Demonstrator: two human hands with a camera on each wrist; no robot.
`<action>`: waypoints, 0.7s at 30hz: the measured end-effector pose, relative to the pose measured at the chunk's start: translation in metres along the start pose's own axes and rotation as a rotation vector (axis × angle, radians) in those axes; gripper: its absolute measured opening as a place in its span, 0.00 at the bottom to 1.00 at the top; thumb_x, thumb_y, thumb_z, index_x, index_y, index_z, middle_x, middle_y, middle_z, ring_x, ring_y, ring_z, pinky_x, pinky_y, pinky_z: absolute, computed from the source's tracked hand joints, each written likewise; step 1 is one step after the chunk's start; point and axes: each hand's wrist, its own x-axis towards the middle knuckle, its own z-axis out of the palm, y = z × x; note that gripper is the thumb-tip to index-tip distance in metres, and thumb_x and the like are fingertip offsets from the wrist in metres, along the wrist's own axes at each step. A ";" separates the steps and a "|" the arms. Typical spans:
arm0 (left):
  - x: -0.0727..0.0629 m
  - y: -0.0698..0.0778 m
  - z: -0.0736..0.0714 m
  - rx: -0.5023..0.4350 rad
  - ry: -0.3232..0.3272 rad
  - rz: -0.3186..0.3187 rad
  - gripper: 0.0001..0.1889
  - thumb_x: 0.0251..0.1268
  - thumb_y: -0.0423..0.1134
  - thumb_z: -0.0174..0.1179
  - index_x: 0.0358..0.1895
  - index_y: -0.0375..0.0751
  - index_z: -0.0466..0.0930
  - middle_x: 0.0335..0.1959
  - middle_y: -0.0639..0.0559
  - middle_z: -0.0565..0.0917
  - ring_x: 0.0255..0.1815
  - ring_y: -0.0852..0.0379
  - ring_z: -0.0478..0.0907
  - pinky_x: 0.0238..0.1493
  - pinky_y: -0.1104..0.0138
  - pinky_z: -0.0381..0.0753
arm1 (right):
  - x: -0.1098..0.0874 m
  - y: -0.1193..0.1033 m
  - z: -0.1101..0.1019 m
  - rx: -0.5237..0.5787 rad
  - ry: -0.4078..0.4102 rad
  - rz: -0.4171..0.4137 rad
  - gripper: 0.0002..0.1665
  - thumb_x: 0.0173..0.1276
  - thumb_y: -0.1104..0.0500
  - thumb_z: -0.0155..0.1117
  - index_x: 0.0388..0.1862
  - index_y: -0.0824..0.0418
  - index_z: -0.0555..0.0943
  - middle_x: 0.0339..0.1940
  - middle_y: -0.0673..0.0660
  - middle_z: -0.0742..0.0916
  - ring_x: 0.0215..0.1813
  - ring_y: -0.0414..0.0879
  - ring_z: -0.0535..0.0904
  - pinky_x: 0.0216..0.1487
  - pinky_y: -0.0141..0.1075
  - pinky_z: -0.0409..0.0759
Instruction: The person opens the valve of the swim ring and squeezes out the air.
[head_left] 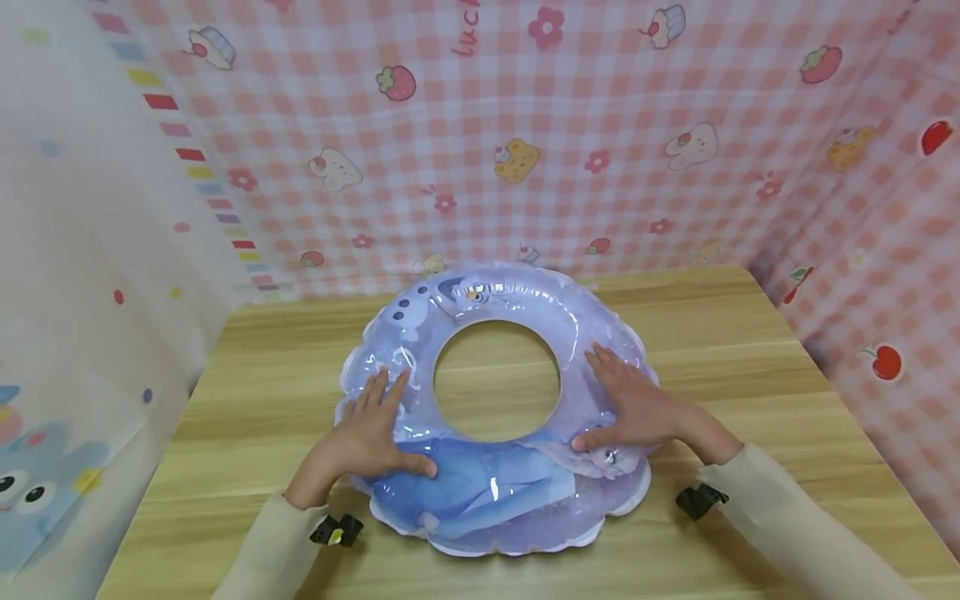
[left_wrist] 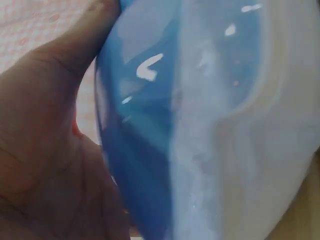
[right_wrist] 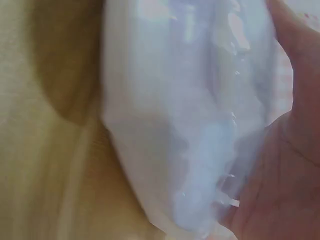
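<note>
An inflated swim ring (head_left: 517, 492), lilac and blue with a snowman and a blue dress printed on it, lies flat on the wooden table. My left hand (head_left: 367, 437) rests on its left side, fingers spread and thumb pointing toward the middle. On the ring's right side rests my right hand (head_left: 637, 404), also with straight, spread fingers. Close up in the left wrist view, the ring's blue bulging side (left_wrist: 150, 100) is beside the palm. The right wrist view shows its pale, shiny edge (right_wrist: 185, 100) next to the right palm, slightly blurred.
The wood-grain table (head_left: 255, 400) shows through the ring's hole and around it. A pink checked cloth (head_left: 480, 200) with printed strawberries and flowers hangs behind and on the right. A white patterned cloth (head_left: 82, 250) hangs at the left. Small black devices (head_left: 337, 530) sit at both wrists.
</note>
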 end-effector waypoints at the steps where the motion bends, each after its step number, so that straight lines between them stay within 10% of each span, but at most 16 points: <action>1: 0.001 -0.001 -0.004 -0.028 -0.001 0.011 0.71 0.43 0.68 0.77 0.83 0.36 0.43 0.81 0.22 0.44 0.82 0.23 0.41 0.74 0.26 0.49 | -0.001 0.000 -0.004 0.035 -0.005 0.001 0.75 0.58 0.29 0.73 0.84 0.70 0.45 0.86 0.71 0.47 0.85 0.70 0.40 0.81 0.68 0.46; 9: 0.016 0.010 -0.045 -0.082 0.164 -0.011 0.50 0.62 0.62 0.69 0.78 0.33 0.60 0.78 0.26 0.62 0.78 0.26 0.60 0.74 0.35 0.64 | 0.005 -0.009 -0.047 0.049 0.036 -0.011 0.54 0.67 0.36 0.70 0.80 0.64 0.63 0.83 0.73 0.56 0.82 0.73 0.54 0.77 0.68 0.58; 21: 0.087 0.043 -0.068 -0.071 0.314 0.080 0.50 0.65 0.61 0.66 0.82 0.42 0.53 0.79 0.32 0.58 0.83 0.33 0.50 0.80 0.40 0.56 | 0.080 -0.042 -0.079 -0.014 0.056 -0.047 0.58 0.68 0.41 0.71 0.84 0.62 0.53 0.86 0.68 0.49 0.85 0.68 0.46 0.81 0.65 0.53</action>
